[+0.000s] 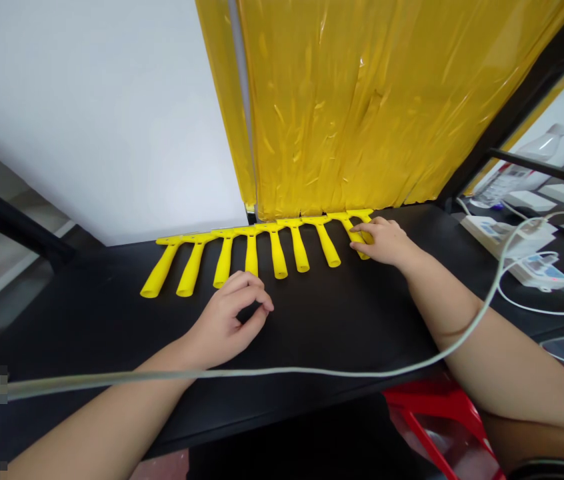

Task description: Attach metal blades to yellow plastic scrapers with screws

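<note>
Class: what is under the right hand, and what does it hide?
Under the right hand shows the rightmost yellow tool: part of its head and the handle's lower end. The fingers cover some of the handle; the black surface beneath the palm cannot be seen.

Cable [287, 371] nearest, open tabletop [342, 313], yellow handles [277, 255] behind

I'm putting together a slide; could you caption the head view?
Right hand at the rightmost yellow tool in a row of eight on a black surface; left hand curled nearby.
</note>
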The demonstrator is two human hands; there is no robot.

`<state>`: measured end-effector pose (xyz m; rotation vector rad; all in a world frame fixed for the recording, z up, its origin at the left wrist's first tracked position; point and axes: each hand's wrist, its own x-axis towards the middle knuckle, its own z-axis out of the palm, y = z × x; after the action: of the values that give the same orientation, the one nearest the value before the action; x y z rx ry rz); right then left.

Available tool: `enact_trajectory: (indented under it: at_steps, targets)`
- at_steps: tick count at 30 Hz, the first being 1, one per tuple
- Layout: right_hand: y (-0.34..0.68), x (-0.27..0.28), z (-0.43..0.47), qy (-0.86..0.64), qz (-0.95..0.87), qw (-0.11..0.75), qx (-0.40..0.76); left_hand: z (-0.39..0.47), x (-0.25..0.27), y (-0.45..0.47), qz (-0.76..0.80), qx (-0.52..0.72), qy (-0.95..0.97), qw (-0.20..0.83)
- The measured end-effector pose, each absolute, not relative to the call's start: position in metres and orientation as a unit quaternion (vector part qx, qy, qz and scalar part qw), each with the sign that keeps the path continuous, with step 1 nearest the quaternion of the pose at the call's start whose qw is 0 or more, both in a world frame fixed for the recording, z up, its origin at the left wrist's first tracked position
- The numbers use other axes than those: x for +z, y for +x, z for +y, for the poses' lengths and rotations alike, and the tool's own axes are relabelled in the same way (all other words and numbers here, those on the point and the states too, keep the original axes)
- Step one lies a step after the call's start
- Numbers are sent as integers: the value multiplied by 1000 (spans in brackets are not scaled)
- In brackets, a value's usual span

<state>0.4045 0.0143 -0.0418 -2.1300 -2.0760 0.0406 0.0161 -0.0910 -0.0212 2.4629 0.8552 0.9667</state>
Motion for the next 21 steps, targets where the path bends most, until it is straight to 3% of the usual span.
enact_trajectory:
  at_steps: [21]
  targets:
    - [400, -40, 16, -710, -701, 73, 14, -90, -22, 16, 305, 339, 871, 182]
